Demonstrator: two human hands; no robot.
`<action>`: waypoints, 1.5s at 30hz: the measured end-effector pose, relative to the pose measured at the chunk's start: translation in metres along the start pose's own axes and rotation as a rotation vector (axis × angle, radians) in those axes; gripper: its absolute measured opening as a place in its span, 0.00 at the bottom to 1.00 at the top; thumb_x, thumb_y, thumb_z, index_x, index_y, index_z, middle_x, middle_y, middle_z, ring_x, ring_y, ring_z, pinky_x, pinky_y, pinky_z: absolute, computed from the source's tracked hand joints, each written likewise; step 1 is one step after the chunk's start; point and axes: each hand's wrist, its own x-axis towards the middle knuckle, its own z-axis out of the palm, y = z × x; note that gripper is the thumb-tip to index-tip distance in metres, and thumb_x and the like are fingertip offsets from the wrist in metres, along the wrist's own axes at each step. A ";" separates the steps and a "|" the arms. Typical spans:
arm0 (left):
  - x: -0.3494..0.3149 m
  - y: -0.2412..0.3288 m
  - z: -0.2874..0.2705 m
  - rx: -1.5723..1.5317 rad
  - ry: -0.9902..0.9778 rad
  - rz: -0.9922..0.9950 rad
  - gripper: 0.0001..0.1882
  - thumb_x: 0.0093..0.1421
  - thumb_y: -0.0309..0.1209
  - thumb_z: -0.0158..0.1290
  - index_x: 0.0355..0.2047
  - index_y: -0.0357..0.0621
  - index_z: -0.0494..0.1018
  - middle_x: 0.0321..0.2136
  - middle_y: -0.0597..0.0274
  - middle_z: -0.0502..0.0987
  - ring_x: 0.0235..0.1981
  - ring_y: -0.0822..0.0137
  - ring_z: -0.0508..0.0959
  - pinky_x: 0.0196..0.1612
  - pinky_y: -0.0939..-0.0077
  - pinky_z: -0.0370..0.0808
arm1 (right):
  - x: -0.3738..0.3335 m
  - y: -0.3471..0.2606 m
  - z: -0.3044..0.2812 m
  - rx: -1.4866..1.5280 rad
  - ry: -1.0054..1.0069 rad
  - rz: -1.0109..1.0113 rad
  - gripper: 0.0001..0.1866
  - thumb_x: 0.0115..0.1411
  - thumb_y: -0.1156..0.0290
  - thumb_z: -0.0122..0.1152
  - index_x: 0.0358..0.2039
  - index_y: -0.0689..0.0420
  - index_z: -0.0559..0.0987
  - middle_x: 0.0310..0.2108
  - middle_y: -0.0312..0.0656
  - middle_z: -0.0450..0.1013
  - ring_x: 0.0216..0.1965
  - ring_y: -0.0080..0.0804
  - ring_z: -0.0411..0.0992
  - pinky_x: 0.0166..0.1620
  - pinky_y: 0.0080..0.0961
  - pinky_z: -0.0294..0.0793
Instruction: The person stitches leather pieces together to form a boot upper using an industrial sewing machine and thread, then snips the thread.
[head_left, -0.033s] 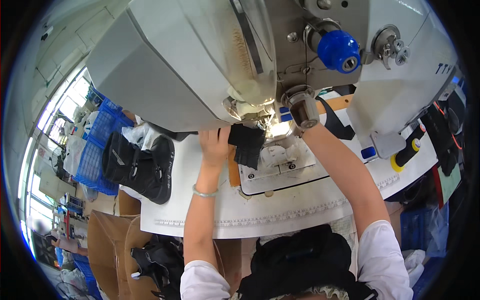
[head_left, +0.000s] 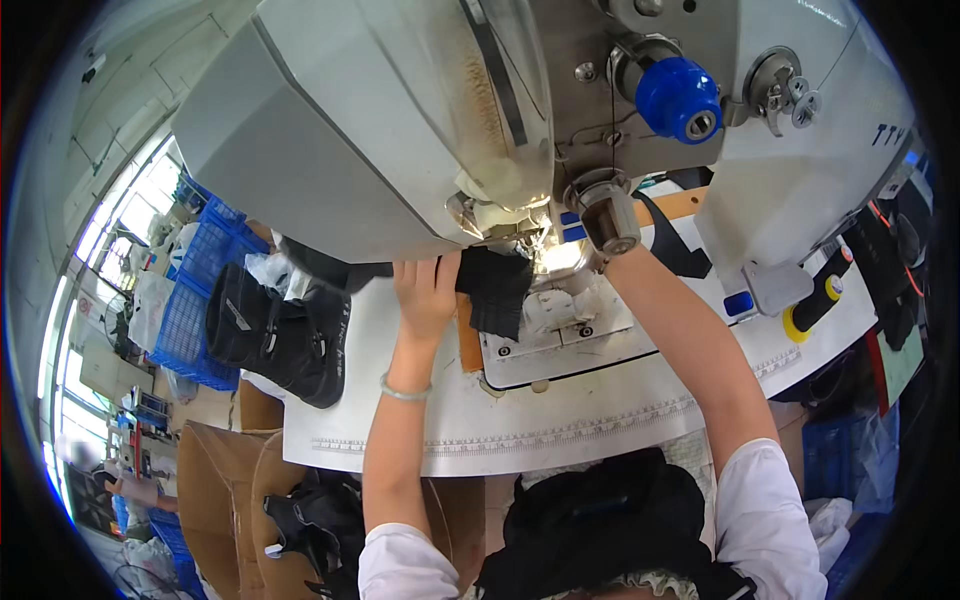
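A large white-grey sewing machine (head_left: 300, 140) fills the upper middle, its lit needle area above a metal plate (head_left: 590, 345). Under its head lies a piece of black fabric (head_left: 498, 295), part of it hidden. My left hand (head_left: 427, 295) lies on the table by the fabric's left side, fingers stretched forward and fairly flat, tips hidden by the machine head. More black material (head_left: 345, 272) shows left of those fingers. My right forearm (head_left: 670, 310) reaches in behind the metal cylinder (head_left: 607, 225) beside the needle; the right hand itself is hidden.
A black boot-shaped item (head_left: 285, 335) stands at the table's left, near blue crates (head_left: 195, 320). Cardboard boxes (head_left: 220, 500) with black pieces sit below. At right are a thread spool (head_left: 815, 308) and a black strip (head_left: 675, 240). A ruler scale (head_left: 520, 438) runs along the table's front.
More black material shows to the left of my left hand than before. The left hand and wrist have shifted very slightly; the right forearm looks unchanged.
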 end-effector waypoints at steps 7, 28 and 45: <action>0.010 0.055 -0.055 0.027 -0.313 -0.132 0.33 0.34 0.13 0.45 0.47 0.34 0.65 0.48 0.47 0.64 0.52 0.48 0.63 0.56 0.51 0.58 | -0.034 -0.021 0.000 -0.222 0.319 0.015 0.14 0.59 0.66 0.46 0.22 0.60 0.73 0.19 0.38 0.68 0.22 0.20 0.63 0.27 0.20 0.62; 0.088 0.072 -0.078 0.044 -0.679 0.235 0.23 0.45 0.21 0.53 0.44 0.39 0.65 0.37 0.54 0.70 0.39 0.57 0.75 0.35 0.72 0.76 | -0.138 -0.006 0.066 -0.198 0.009 0.068 0.11 0.61 0.68 0.44 0.33 0.65 0.69 0.20 0.38 0.70 0.15 0.22 0.71 0.15 0.12 0.67; 0.067 0.084 -0.078 -0.120 -0.541 -0.031 0.23 0.39 0.17 0.51 0.40 0.42 0.73 0.39 0.58 0.72 0.42 0.56 0.74 0.39 0.70 0.74 | -0.142 -0.007 0.057 -0.140 -0.017 0.085 0.12 0.60 0.70 0.46 0.38 0.66 0.69 0.20 0.38 0.70 0.15 0.19 0.70 0.16 0.12 0.66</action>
